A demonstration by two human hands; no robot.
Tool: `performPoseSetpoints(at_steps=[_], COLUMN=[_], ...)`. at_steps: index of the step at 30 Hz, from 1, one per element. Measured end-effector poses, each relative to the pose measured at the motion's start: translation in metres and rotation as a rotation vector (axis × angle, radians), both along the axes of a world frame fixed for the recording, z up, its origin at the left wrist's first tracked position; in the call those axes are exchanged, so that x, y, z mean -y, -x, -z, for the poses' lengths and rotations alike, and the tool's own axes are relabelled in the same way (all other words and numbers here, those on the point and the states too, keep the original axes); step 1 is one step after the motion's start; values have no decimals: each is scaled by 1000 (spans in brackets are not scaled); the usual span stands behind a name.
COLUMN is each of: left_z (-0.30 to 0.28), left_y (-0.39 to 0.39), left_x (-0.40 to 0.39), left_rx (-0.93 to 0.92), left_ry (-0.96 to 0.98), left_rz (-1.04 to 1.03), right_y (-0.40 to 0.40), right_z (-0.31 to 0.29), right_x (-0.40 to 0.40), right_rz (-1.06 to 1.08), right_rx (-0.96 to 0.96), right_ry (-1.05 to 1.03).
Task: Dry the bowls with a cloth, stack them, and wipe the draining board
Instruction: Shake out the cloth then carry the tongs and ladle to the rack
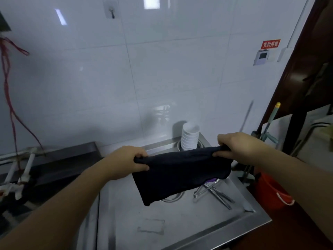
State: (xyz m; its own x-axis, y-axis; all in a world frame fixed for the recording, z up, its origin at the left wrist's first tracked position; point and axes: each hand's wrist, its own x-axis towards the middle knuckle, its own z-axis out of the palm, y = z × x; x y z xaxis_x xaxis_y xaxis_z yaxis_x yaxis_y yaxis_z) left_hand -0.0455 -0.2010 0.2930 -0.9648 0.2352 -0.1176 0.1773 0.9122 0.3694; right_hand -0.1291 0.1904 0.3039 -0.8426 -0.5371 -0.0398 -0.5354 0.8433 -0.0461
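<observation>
The left hand (124, 162) pinches one top corner of a dark cloth (180, 175), fingers curled round the fabric, and the right hand (237, 145) grips the opposite corner, so the cloth hangs stretched between them above the steel draining board (162, 228). Behind it, white bowls (190, 138) stand stacked near the wall. What look like metal tongs (214, 193) lie on the board, partly under the cloth. A red bucket (270, 192) sits at far right.

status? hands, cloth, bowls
Left hand and right hand grip dark cloth, stretched over draining board. White bowls stacked at back. Tongs on board.
</observation>
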Motion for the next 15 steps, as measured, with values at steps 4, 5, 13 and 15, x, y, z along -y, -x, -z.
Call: performPoseSetpoints(at_steps=[4, 5, 13, 15], left_z=[27, 34, 77, 88], left_y=[9, 11, 36, 38], left_x=[-32, -41, -111, -133], left_rx=[79, 92, 220, 242], left_ry=[-4, -13, -66, -68], left_rz=[25, 26, -74, -97], right_y=[4, 8, 54, 65], right_z=[19, 24, 90, 105], right_x=[-36, -45, -131, -149], right_rz=[27, 14, -74, -96], right_rx=[125, 152, 227, 244], right_ry=[51, 54, 128, 133])
